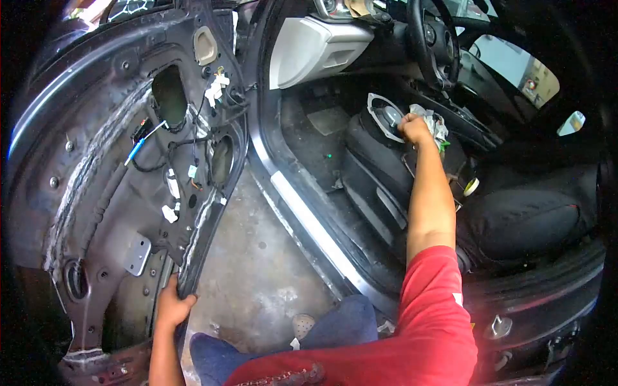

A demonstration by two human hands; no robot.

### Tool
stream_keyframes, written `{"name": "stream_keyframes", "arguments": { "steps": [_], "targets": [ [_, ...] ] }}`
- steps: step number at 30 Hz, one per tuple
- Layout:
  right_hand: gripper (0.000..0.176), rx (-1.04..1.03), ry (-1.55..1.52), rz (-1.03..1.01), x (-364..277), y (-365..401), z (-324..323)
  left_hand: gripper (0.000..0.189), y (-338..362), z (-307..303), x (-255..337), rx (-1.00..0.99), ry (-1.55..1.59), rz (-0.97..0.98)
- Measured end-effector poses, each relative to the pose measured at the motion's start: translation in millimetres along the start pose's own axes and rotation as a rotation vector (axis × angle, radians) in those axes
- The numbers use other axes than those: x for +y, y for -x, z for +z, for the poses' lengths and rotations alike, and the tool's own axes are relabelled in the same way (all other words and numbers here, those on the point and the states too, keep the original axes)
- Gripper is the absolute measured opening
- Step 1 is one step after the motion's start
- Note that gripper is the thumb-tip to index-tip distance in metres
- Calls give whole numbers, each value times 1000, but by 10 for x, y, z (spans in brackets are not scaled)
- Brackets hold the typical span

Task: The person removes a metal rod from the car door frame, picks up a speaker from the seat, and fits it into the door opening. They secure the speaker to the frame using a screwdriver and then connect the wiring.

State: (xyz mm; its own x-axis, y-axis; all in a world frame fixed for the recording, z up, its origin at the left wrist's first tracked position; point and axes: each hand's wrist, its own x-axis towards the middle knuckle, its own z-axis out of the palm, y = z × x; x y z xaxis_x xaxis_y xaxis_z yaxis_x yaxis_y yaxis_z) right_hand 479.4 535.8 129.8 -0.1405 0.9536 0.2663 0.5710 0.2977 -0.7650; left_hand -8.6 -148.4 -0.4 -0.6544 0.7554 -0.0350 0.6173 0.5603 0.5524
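My right hand [416, 128] reaches over the front seat, its fingers curled at the right rim of a round car speaker [388, 116]. The speaker has a pale frame and a grey centre. Crumpled white wrapping [438, 125] lies just beyond the hand. My left hand [174, 307] grips the inner edge of the stripped car door [116, 212], with the thumb showing and the fingertips hidden behind the metal. A blue-handled screwdriver [136, 152] rests against the door among its wiring.
White connectors [217, 87] and loose cables hang from the door. The door sill [309, 225] runs between the concrete floor [251, 264] and the cabin. A roll of tape [471, 186] lies by the seat. The steering wheel [421, 38] is at the far side.
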Motion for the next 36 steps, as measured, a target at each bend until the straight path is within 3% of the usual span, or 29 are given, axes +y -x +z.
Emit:
{"name": "stream_keyframes", "arguments": {
  "steps": [8,11,12,14,18,22,24,26,28,29,32,34,35,36],
  "targets": [
    [6,-10,-237,87,14,224,-130,87,-8,21,-58,-6,39,-12],
    [3,50,-603,212,37,387,-206,88,-11,0,-49,-17,31,-8],
    [3,50,-602,212,118,350,-235,88,-13,-13,-30,-28,46,1],
    [9,43,-1159,218,234,340,-341,88,-10,-7,-20,-26,18,-24],
    [22,200,-1398,240,-14,595,-400,86,2,-14,24,-22,29,-28],
    [21,99,-1269,317,-83,553,-403,85,-32,49,-105,1,55,15],
    [11,131,-1007,381,-220,546,-335,84,-2,6,-26,-12,61,13],
    [36,127,-537,385,-343,502,-204,83,1,9,-24,-14,81,22],
    [60,301,21,287,-458,481,69,82,26,-22,30,-21,99,32],
    [78,244,152,342,-706,545,104,81,62,-68,119,-12,50,19],
    [63,260,457,266,-875,546,258,80,25,-51,71,-11,40,19],
    [53,183,535,184,-733,357,219,80,-1,-22,28,-45,63,27],
    [56,177,207,310,-764,383,181,79,-24,3,51,10,22,33],
    [46,202,-83,348,-524,248,172,78,-44,27,95,62,-18,40]
  ]
}}
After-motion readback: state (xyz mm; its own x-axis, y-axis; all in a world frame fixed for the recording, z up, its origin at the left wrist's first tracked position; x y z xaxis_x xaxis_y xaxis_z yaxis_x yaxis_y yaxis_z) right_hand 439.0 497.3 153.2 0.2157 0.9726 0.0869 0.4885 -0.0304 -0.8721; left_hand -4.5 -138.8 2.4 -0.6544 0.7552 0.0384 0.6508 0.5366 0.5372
